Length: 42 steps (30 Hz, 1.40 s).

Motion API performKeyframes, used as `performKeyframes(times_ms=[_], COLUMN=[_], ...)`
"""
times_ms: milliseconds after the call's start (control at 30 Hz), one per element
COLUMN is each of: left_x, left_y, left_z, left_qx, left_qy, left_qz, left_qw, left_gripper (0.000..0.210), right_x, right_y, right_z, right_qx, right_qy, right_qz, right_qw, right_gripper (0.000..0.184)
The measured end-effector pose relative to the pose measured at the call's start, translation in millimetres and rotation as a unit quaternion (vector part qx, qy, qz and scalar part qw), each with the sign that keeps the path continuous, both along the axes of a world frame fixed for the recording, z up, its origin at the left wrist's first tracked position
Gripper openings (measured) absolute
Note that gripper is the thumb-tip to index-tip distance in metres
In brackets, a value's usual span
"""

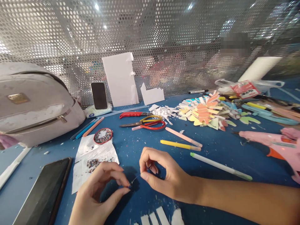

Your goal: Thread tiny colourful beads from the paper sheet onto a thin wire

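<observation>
Thread (135, 179) runs left-right between my 2 hands: left hand (98, 190) and right hand (164, 178) each pinch an end above the counter (222, 150).

Left hand (98, 190) and right hand (164, 173) close together, fingertips pinched, palms facing inward.

A blue worktop (234, 150) flecked with white scraps runs back to a perforated metal screen (70, 34); bright lamps glare through the screen's holes above.
</observation>
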<state>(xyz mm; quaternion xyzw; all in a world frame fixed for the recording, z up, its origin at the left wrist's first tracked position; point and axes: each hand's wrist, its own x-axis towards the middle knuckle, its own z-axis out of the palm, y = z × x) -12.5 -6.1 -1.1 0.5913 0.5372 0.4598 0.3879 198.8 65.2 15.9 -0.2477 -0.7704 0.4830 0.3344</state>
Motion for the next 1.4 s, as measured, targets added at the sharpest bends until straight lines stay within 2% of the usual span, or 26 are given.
performKeyframes(times_ms=[233,667,867,967,1133,1400], left_x=[10.2,8.1,2.0,3.0,6.4,8.7], left_y=[-3.9,-2.6,-0.6,-1.3,-2.2,-2.5], left_z=[6.3,6.1,2.7,2.9,4.4,5.1], left_qx=[-0.023,-0.018,-0.009,-0.013,-0.023,-0.014], left_qy=[-0.053,-0.043,-0.015,-0.025,-0.039,-0.056], left_qz=[0.054,0.050,0.007,0.031,0.027,0.064], left_qw=[0.997,0.998,1.000,0.999,0.999,0.996], left_gripper=[0.019,0.017,0.017,0.017,0.017,0.019], right_x=[-0.3,-0.9,-1.2,-1.1,-0.8,0.1], right_y=[0.1,-0.8,-0.5,-0.3,-0.4,0.4], right_z=[0.2,0.5,0.9,0.2,-0.6,-4.5], right_qx=[0.005,0.005,0.004,0.005,0.006,0.022], right_qy=[0.005,0.001,-0.002,-0.004,0.004,-0.002], right_qz=[-0.005,-0.011,-0.009,-0.009,-0.002,0.002], right_qw=[1.000,1.000,1.000,1.000,1.000,1.000], right_gripper=[0.008,0.008,0.008,0.008,0.008,0.009])
